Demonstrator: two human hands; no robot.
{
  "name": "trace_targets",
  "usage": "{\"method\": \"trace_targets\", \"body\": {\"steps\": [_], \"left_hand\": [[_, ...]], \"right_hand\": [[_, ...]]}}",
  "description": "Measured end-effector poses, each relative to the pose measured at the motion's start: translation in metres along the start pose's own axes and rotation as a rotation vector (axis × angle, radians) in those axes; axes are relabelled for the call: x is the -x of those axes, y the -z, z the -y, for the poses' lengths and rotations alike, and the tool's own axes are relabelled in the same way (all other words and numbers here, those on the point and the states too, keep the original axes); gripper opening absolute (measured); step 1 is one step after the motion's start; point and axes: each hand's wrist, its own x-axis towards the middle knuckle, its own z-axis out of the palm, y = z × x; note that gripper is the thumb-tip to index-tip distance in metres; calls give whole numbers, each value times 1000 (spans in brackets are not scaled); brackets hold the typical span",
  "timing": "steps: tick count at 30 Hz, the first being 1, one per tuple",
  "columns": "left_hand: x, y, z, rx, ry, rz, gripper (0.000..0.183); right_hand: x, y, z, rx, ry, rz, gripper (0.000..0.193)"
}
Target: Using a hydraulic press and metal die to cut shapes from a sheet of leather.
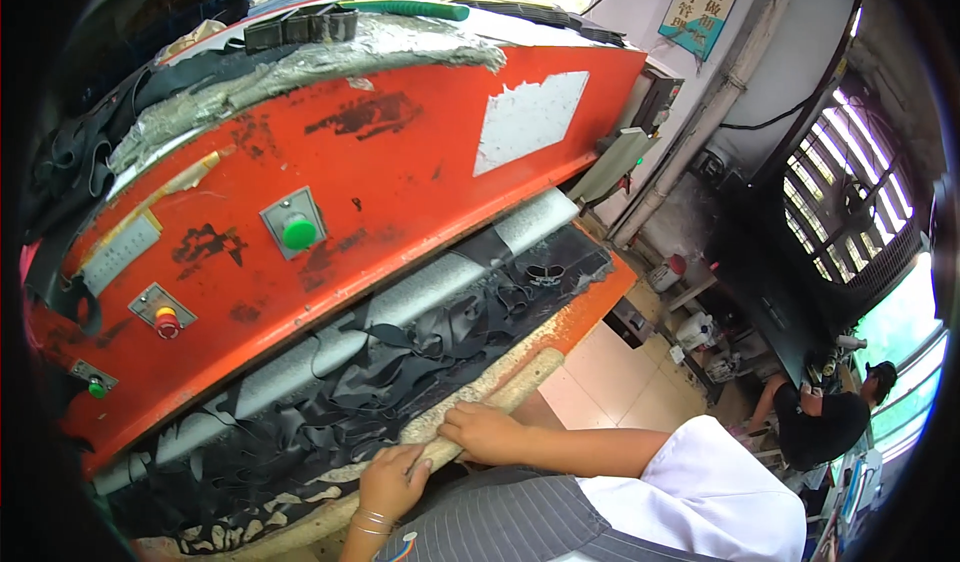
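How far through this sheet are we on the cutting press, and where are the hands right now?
Done: the black sheet on the press bed is already cut into a web of holes and strips across most of its visible width. In hand: the left hand and right hand both rest on the worn front edge of the bed, holding nothing. Left: the leftover web still lies on the bed under the orange press head.

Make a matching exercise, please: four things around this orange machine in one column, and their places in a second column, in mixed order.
Things:
1. round green push button
2. black cut-out material scraps
3. left hand
4. green-handled tool

Places:
A. on top of the machine
B. on the worn front edge of the bed, near the bracelets
C. on the orange front panel
D. spread over the bed under the press head

Pairs: 1-C, 2-D, 3-B, 4-A
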Motion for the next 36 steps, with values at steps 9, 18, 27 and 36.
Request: {"method": "trace_targets", "body": {"steps": [9, 18, 27, 36], "left_hand": [[-12, -23, -21, -46, 205, -92, 20], [-76, -11, -35, 149, 626, 31, 26], [-266, -94, -22, -20, 37, -347, 30], [-290, -138, -46, -437, -16, -150, 59]], "right_hand": [[4, -8, -20, 6, 93, -47, 39], [-43, 112, -131, -295, 124, 397, 23], [-233, 114, -267, 125, 68, -232, 23], [-295, 113, -260, 294, 181, 56, 28]]}}
